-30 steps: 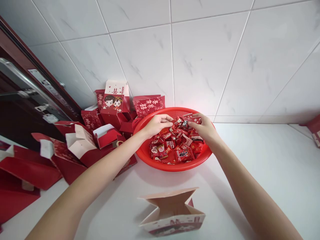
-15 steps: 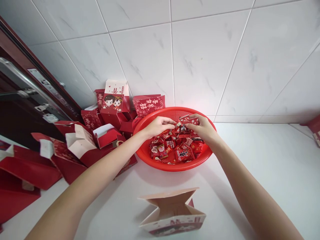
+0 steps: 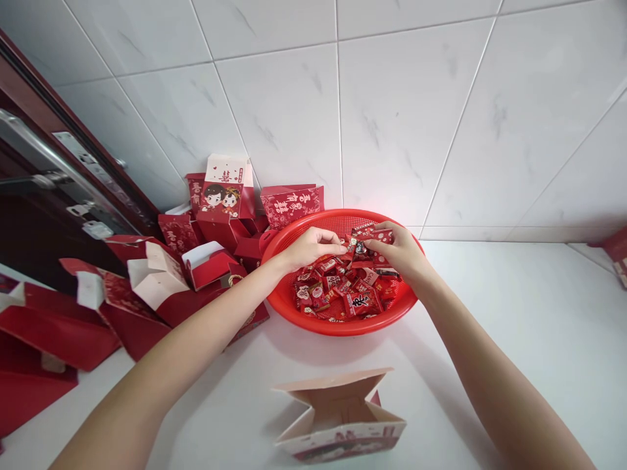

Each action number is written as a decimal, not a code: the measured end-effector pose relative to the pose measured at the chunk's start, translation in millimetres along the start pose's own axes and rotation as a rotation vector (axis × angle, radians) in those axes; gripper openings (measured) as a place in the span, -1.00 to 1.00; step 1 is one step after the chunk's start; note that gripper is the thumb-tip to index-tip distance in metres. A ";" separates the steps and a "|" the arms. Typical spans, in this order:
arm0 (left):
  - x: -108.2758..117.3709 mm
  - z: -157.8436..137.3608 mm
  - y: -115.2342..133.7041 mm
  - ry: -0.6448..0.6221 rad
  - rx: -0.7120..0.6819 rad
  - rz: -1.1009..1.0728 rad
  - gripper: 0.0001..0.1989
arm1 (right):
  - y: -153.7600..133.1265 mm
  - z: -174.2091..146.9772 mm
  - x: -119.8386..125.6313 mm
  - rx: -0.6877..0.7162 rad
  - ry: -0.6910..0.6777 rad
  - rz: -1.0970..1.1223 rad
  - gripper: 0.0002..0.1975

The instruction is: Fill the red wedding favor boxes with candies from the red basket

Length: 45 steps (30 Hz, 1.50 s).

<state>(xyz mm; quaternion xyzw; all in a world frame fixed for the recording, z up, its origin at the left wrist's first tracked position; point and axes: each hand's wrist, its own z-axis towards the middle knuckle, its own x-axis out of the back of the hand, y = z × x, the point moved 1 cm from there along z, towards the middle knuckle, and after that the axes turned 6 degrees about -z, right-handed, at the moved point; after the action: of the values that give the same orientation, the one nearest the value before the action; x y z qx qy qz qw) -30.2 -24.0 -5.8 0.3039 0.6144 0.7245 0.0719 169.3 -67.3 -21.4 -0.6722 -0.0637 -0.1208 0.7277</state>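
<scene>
A red plastic basket (image 3: 289,312) with perforated sides holds many wrapped candies (image 3: 362,300), mostly in red wrappers. Over its far part, my left hand (image 3: 313,249) is closed in a pinch at the edge of a small red-wrapped candy (image 3: 350,245). My right hand (image 3: 399,253) is closed round red candy packets (image 3: 381,236), with a dark shiny wrapper beside its thumb. The two hands are close together, fingertips pointing at each other. Nearer to me, an open paper gift box (image 3: 343,440) stands upright on the white surface, its mouth facing up.
Many red gift boxes (image 3: 171,294) crowd the left side, several with open flaps. One box with a cartoon couple (image 3: 223,196) leans near the tiled wall (image 3: 274,111). A dark red door frame with a metal handle (image 3: 34,153) is at left. Another red object (image 3: 617,251) sits at the far right edge.
My right hand has shifted slightly right with the candy packets, opening a little more distance between the hands. My left hand has barely moved; basket and boxes stay in place.
</scene>
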 end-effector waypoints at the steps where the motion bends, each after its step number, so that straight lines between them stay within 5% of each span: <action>1: 0.0 0.2 -0.2 -0.019 -0.003 0.004 -0.69 | 1.0 0.7 0.2 0.004 0.000 -0.004 -0.73; 12: -1.3 -0.1 -3.2 -0.119 0.007 0.024 -0.71 | 1.4 0.0 1.1 -0.024 -0.095 0.101 -0.66; 15: -0.1 0.6 -4.5 -0.154 0.006 0.061 -0.70 | 0.1 0.5 0.5 -0.017 -0.018 0.150 -0.67; 20: -13.1 3.2 -5.3 -0.474 0.011 0.457 -0.84 | -0.4 2.4 2.8 0.035 0.187 0.159 -0.71; 26: -68.6 18.1 5.1 -0.717 -0.312 0.743 -0.81 | 0.8 3.6 4.3 0.066 0.202 0.187 -0.69; 32: -80.1 27.5 5.9 -0.605 -0.075 1.122 -0.71 | 3.8 4.8 4.4 0.065 0.206 0.211 -0.67; 35: -66.7 26.0 2.2 -0.598 0.065 1.100 -0.58 | 5.5 6.6 3.8 0.067 0.200 0.219 -0.66; 42: -47.6 25.2 3.5 -0.641 0.303 0.994 -0.89 | 5.0 6.5 2.8 0.079 0.217 0.200 -0.67; 45: -31.0 24.9 9.6 -0.582 0.376 0.929 -0.80 | 4.4 5.7 2.9 0.069 0.211 0.188 -0.66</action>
<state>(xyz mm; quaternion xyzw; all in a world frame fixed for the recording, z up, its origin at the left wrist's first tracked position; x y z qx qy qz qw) 10.6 -19.9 -6.3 0.7358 0.4900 0.4451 -0.1429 173.6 -61.6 -24.4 -0.6333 0.0721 -0.1199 0.7612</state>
